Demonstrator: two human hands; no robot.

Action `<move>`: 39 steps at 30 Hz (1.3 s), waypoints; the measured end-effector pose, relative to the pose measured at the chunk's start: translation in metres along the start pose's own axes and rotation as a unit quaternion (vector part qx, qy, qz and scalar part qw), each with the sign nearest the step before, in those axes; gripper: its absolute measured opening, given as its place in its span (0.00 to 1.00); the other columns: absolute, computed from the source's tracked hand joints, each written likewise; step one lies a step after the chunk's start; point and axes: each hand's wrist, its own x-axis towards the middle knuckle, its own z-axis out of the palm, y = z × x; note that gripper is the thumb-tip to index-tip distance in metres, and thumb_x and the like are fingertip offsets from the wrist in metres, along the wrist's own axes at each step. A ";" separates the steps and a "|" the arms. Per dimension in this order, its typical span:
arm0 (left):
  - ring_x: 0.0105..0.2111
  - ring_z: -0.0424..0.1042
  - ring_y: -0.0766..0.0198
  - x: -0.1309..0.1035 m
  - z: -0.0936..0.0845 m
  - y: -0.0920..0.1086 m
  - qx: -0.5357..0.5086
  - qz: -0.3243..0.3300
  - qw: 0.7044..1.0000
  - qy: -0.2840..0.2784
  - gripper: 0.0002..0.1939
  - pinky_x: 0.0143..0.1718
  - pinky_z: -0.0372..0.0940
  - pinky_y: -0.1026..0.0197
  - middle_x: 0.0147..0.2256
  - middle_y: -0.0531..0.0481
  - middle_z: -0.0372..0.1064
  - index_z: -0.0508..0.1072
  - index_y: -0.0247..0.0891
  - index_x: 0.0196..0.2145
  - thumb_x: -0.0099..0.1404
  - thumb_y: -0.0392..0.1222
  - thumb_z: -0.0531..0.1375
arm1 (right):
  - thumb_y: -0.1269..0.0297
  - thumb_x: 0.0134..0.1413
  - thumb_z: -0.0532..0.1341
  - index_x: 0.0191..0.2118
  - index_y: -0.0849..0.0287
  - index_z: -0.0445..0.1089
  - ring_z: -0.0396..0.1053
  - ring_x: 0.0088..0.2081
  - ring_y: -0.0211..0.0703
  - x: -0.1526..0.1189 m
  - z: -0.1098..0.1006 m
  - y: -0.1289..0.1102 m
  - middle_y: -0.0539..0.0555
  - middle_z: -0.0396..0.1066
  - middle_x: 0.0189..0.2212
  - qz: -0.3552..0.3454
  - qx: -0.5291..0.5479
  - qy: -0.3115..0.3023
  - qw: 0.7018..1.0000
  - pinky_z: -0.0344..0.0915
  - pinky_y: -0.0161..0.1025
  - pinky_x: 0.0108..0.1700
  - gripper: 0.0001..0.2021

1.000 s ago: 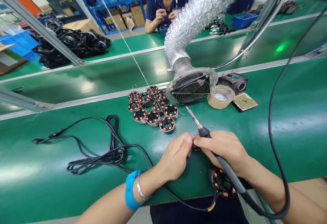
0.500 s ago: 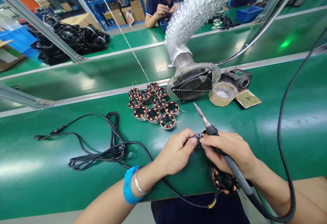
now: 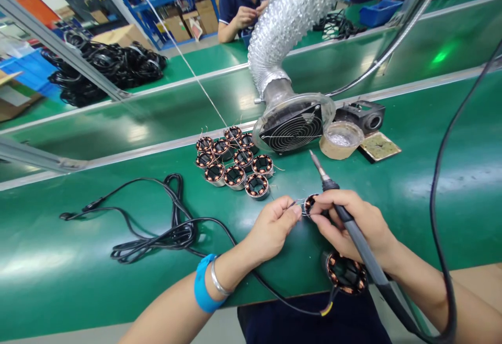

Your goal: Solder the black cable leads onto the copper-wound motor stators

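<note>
My left hand [image 3: 270, 229] pinches thin wires beside a small copper-wound stator [image 3: 310, 205]. My right hand [image 3: 355, 224] holds a soldering iron [image 3: 353, 229], its bare tip pointing up and away from me. The right thumb and fingertips are at the same wires, and these fingers partly cover the stator. Below my right hand, near the table edge, lies a larger stator [image 3: 345, 276] with a black power cable [image 3: 172, 239] running from it to the left. Several wound stators [image 3: 235, 176] stand grouped beyond my hands.
A fume extractor fan [image 3: 294, 129] with a silver duct [image 3: 282, 30] stands at the back. To its right are a tape roll [image 3: 342, 142], a black iron stand [image 3: 363, 116] and a sponge tray [image 3: 379, 147]. Across the bench a person [image 3: 249, 4] sits near piled black cables [image 3: 105, 67].
My right hand and the soldering iron have shifted slightly right, apart from my left hand. Thin wires now show between the fingertips, and more of the small stator is visible.
</note>
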 end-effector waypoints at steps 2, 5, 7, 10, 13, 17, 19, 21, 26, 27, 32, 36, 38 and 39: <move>0.19 0.45 0.73 -0.001 0.002 0.000 0.003 0.001 1.000 0.011 0.24 0.21 0.43 0.66 0.18 0.61 0.48 0.61 0.38 0.27 0.62 0.62 0.59 | 0.74 0.57 0.61 0.47 0.56 0.64 0.72 0.26 0.34 0.002 -0.001 0.003 0.48 0.75 0.31 -0.026 -0.018 0.010 0.999 0.71 0.31 0.31 0.13; 0.18 0.45 0.73 -0.003 0.006 0.000 -0.013 -0.005 0.999 0.030 0.24 0.20 0.43 0.66 0.18 0.62 0.48 0.60 0.39 0.27 0.61 0.63 0.59 | 0.77 0.58 0.59 0.48 0.56 0.65 0.76 0.33 0.38 0.006 -0.002 0.006 0.51 0.77 0.36 -0.095 -0.030 0.020 0.995 0.73 0.33 0.35 0.14; 0.18 0.45 0.73 -0.004 0.010 0.001 -0.029 -0.011 0.999 0.040 0.25 0.20 0.43 0.66 0.17 0.62 0.48 0.60 0.39 0.27 0.60 0.64 0.59 | 0.77 0.58 0.58 0.48 0.56 0.65 0.76 0.33 0.38 0.007 -0.003 0.006 0.50 0.77 0.36 -0.112 -0.029 0.020 0.993 0.73 0.33 0.35 0.14; 0.18 0.46 0.73 -0.006 0.013 0.001 -0.035 -0.008 0.998 0.050 0.24 0.20 0.43 0.66 0.17 0.62 0.49 0.62 0.38 0.28 0.61 0.63 0.59 | 0.76 0.56 0.60 0.50 0.57 0.65 0.76 0.33 0.38 0.007 -0.003 0.004 0.51 0.76 0.36 -0.095 -0.017 0.017 0.995 0.74 0.34 0.37 0.16; 0.18 0.46 0.72 -0.007 0.014 0.001 -0.029 -0.003 0.998 0.048 0.23 0.20 0.44 0.66 0.18 0.61 0.50 0.63 0.38 0.29 0.63 0.62 0.58 | 0.74 0.56 0.61 0.51 0.59 0.64 0.76 0.34 0.39 0.007 -0.002 0.001 0.53 0.76 0.38 -0.085 -0.001 0.009 0.996 0.74 0.35 0.38 0.17; 0.19 0.46 0.72 -0.009 0.013 -0.003 0.002 0.013 0.999 0.034 0.21 0.22 0.45 0.66 0.19 0.61 0.49 0.63 0.38 0.30 0.66 0.59 0.56 | 0.77 0.57 0.61 0.49 0.58 0.66 0.76 0.37 0.36 0.009 0.003 -0.002 0.52 0.77 0.39 -0.101 0.024 0.032 0.994 0.73 0.32 0.42 0.15; 0.20 0.46 0.71 -0.010 0.013 -0.005 0.030 0.024 0.999 0.034 0.20 0.23 0.46 0.65 0.20 0.60 0.49 0.62 0.38 0.29 0.68 0.58 0.55 | 0.78 0.58 0.61 0.48 0.57 0.66 0.76 0.37 0.36 0.008 0.003 -0.001 0.51 0.77 0.38 -0.099 0.031 0.041 0.994 0.73 0.31 0.41 0.14; 0.22 0.47 0.71 -0.011 0.013 -0.007 0.059 0.033 0.997 0.039 0.20 0.24 0.47 0.65 0.22 0.59 0.49 0.61 0.38 0.29 0.69 0.57 0.54 | 0.76 0.59 0.60 0.49 0.57 0.66 0.76 0.36 0.37 0.008 0.002 0.001 0.51 0.77 0.38 -0.101 0.034 0.027 0.994 0.72 0.33 0.39 0.13; 0.24 0.48 0.69 -0.011 0.015 -0.011 0.093 0.049 0.992 0.072 0.22 0.26 0.48 0.65 0.23 0.58 0.50 0.60 0.38 0.27 0.69 0.58 0.54 | 0.70 0.68 0.50 0.51 0.57 0.66 0.66 0.27 0.37 0.011 -0.008 0.002 0.49 0.69 0.26 -0.187 -0.039 -0.054 0.980 0.60 0.36 0.28 0.12; 0.24 0.47 0.69 -0.011 0.015 -0.012 0.086 0.051 0.992 0.076 0.22 0.26 0.48 0.65 0.23 0.58 0.49 0.60 0.38 0.27 0.69 0.59 0.54 | 0.70 0.69 0.48 0.51 0.57 0.66 0.64 0.25 0.38 0.013 -0.010 0.001 0.49 0.67 0.25 -0.208 -0.069 -0.055 0.974 0.58 0.37 0.28 0.13; 0.22 0.46 0.70 -0.010 0.019 -0.012 0.030 0.045 0.996 0.073 0.25 0.23 0.47 0.65 0.21 0.60 0.48 0.60 0.39 0.27 0.66 0.64 0.55 | 0.70 0.69 0.48 0.51 0.56 0.68 0.60 0.25 0.38 0.019 -0.014 0.001 0.48 0.64 0.23 -0.252 -0.121 -0.049 0.959 0.54 0.38 0.28 0.14; 0.21 0.47 0.71 -0.010 0.021 -0.010 0.050 0.055 0.993 0.088 0.24 0.23 0.47 0.65 0.20 0.60 0.50 0.60 0.38 0.27 0.67 0.62 0.55 | 0.72 0.65 0.53 0.52 0.58 0.69 0.64 0.26 0.38 0.013 -0.014 0.003 0.49 0.69 0.26 -0.204 -0.054 -0.020 0.977 0.59 0.37 0.28 0.13; 0.21 0.48 0.71 -0.011 0.021 -0.010 0.058 0.050 0.993 0.092 0.22 0.23 0.47 0.65 0.20 0.60 0.50 0.62 0.38 0.29 0.68 0.59 0.55 | 0.76 0.61 0.57 0.52 0.56 0.70 0.69 0.29 0.38 0.007 -0.015 0.002 0.50 0.74 0.31 -0.144 -0.006 0.024 0.989 0.64 0.36 0.30 0.16; 0.20 0.48 0.71 -0.011 0.021 -0.010 0.058 0.045 0.993 0.091 0.21 0.22 0.47 0.65 0.20 0.60 0.50 0.63 0.37 0.29 0.69 0.58 0.54 | 0.78 0.59 0.58 0.53 0.55 0.69 0.72 0.31 0.38 0.003 -0.015 0.000 0.51 0.76 0.34 -0.115 0.016 0.047 0.992 0.67 0.36 0.33 0.18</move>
